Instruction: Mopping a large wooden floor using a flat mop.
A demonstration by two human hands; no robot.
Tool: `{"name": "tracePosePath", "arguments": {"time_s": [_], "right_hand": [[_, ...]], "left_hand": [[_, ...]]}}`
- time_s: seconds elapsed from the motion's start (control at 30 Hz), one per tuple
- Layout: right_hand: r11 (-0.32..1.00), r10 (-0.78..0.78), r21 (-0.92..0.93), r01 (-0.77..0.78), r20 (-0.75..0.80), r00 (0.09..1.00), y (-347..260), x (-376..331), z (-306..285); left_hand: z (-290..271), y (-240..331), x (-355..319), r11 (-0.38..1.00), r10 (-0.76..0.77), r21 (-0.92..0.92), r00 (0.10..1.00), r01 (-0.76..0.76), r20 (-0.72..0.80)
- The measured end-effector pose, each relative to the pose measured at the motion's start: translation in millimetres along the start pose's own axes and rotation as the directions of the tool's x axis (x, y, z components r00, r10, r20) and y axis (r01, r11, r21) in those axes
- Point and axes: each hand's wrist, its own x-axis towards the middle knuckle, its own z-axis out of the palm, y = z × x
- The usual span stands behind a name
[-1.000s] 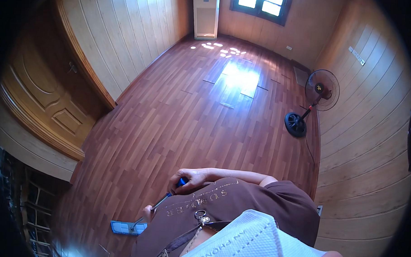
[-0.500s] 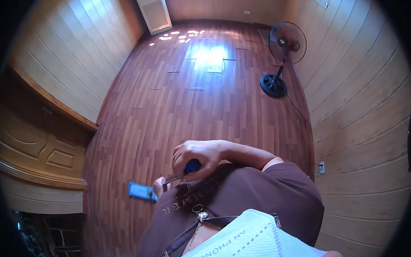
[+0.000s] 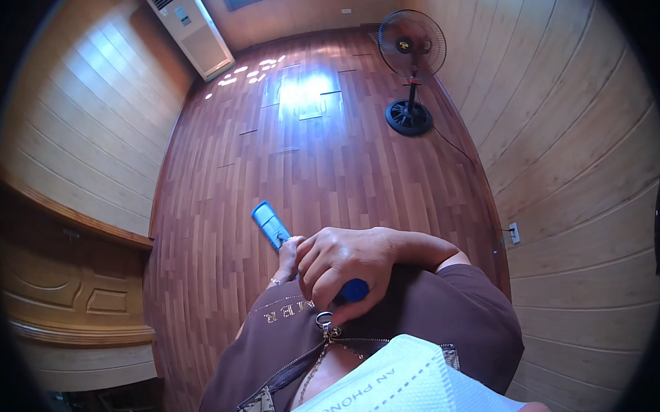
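Gripping a flat mop [image 3: 268,222] with both bare hands, the person before me stands on glossy reddish-brown plank flooring [image 3: 214,195]. The right hand [image 3: 348,261] is closed firmly around the top of the handle [image 3: 355,290], whose smooth, rounded blue end shows beneath the fingers, just in front of a soft brown shirt [image 3: 442,312] with a metal zipper. The left hand [image 3: 290,254] is curled around the handle lower down, its fingers partly covered by the right.

The mop's head, a slim light-blue rectangle, lies on the floor ahead of the hands, slightly to the person's left. Its long axis runs aslant, the far end pointing forward and left, the near end beside the left hand. The handle, mostly hidden, slopes back toward the chest.

Beyond stand a boxy white air conditioner [image 3: 194,30] and a pedestal fan [image 3: 413,45] with a round wire cage; pale grooved panelling [image 3: 565,134] lines the wall.
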Motion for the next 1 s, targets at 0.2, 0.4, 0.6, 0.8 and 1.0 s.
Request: {"name": "tracePosePath", "arguments": {"time_s": [0.2, 0.4, 0.6, 0.8, 1.0], "right_hand": [[0.985, -0.124, 0.115, 0.126, -0.019, 0.992, -8.7, 4.4, -1.4], [0.995, 0.061, 0.076, -0.067, 0.085, 0.995, 23.1, 5.6, 18.0], [0.944, 0.188, 0.295, -0.148, -0.114, 0.975, 69.8, 10.6, 37.3], [0.866, 0.496, 0.028, -0.5, 0.091, 0.864, 134.2, -6.4, 99.5], [0.78, 0.626, -0.054, -0.624, 0.107, 0.773, 218.1, -84.1, 174.3]], "left_hand": [[6.6, 91.6, 14.6, 0.977, 0.055, -0.21, 0.998, -0.047, 0.032], [-48.7, 137.5, 11.5, 0.911, 0.092, -0.407, 0.995, -0.074, 0.025], [-160.1, 163.1, -52.3, 0.849, 0.02, -0.527, 0.998, -0.048, -0.06], [-203.0, 236.6, -115.9, 0.75, 0.397, -0.323, 0.784, -0.577, -0.477], [-197.5, 252.3, -139.9, 0.752, 0.49, -0.103, 0.657, -0.651, -0.573]]}}
